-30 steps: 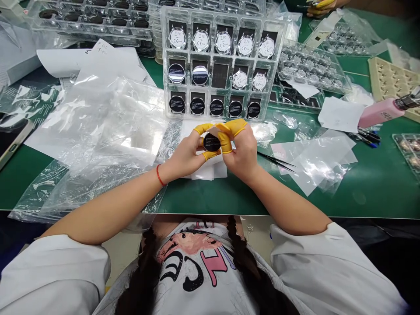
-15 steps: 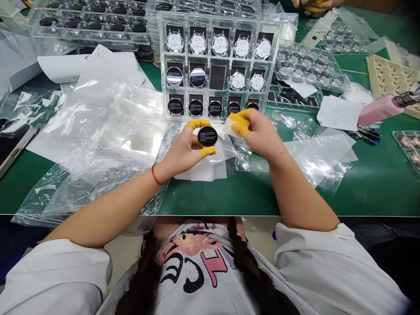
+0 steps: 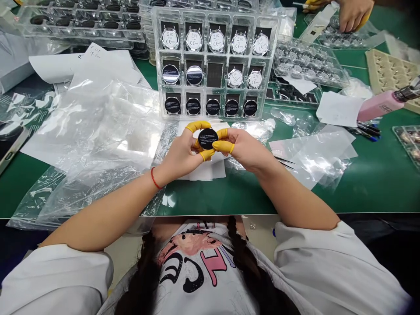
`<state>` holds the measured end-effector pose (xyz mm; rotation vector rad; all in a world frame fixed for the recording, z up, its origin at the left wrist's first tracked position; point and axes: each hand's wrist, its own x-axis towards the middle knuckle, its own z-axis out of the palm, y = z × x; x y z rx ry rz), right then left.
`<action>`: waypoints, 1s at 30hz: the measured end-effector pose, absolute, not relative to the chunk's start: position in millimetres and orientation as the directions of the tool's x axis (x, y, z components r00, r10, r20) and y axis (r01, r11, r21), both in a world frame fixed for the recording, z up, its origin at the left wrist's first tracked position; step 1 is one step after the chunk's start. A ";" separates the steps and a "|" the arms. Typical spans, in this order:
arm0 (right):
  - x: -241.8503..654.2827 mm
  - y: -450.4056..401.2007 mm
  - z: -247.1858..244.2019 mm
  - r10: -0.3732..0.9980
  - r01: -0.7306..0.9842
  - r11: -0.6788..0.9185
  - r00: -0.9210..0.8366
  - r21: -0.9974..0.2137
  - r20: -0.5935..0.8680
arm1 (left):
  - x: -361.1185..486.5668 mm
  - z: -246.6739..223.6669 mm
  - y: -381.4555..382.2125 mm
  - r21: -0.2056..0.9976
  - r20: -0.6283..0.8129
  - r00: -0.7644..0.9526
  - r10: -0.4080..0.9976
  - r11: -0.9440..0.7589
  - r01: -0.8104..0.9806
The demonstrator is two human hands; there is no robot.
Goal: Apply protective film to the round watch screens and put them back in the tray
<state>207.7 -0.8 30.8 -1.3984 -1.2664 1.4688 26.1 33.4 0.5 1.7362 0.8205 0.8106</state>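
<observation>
My left hand (image 3: 187,151), with yellow finger cots on its fingertips, holds a round watch case (image 3: 208,138) by its left side. The case's black front, printed with small white text, faces me. My right hand (image 3: 241,146), also in yellow finger cots, pinches the right edge of the same watch case. Just behind stands a clear plastic tray (image 3: 210,55) with rows of pockets. Some pockets hold watch cases with silver backs (image 3: 216,41), others black-faced ones (image 3: 213,107). One middle pocket (image 3: 215,75) shows only a dark pad.
White paper sheets (image 3: 211,171) lie below my hands. Clear plastic bags (image 3: 127,118) cover the left side, and tweezers (image 3: 285,162) lie by my right wrist. At right stand a pink bottle (image 3: 380,106) and pens (image 3: 369,131). Another person's hand (image 3: 356,15) reaches over a far tray (image 3: 343,36).
My right hand has moved left onto the watch case, and the white sheet it held is out of it. The other person's hand has come further into view at top right.
</observation>
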 end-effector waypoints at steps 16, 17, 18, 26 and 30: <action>210.6 2.5 35.9 0.950 0.118 -0.220 -0.201 -0.968 -0.240 | 25.1 5.7 32.4 0.971 0.122 0.550 0.826 -0.215 0.107; 210.2 2.4 34.0 0.954 0.115 -0.210 -0.194 -0.971 -0.229 | 25.1 4.7 32.8 0.969 0.124 0.554 0.823 -0.220 0.110; 209.9 2.4 32.3 0.957 0.113 -0.203 -0.189 -0.973 -0.221 | 25.3 3.9 33.3 0.969 0.122 0.558 0.821 -0.220 0.112; 216.9 4.2 36.8 0.952 0.222 -0.150 -0.230 -0.963 -0.202 | 25.1 3.4 37.6 0.990 0.060 0.602 0.796 -0.125 0.068; 209.9 8.7 43.5 0.964 0.270 -0.134 -0.186 -0.954 -0.188 | 25.2 1.2 39.7 0.993 0.054 0.637 0.769 -0.106 0.044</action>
